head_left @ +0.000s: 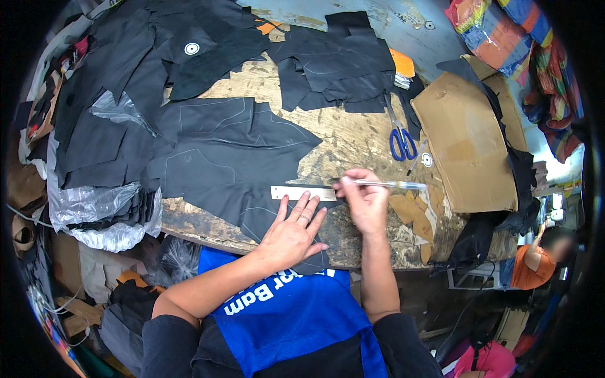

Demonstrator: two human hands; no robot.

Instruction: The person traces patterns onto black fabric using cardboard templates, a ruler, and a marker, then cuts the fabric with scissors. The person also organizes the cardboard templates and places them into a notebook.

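Blue-handled scissors lie toward the right of the wooden table, their blades pointing away from the wearer. To their right stands a large brown cardboard piece; a white disc with a dark ring lies near its left edge. Beyond the scissors, an orange-topped stack shows pale layered edges. Upper right: multicoloured woven bags. Left edge: crumpled clear plastic around dark sheets. Far right: a person in an orange top, beside a pale stool.
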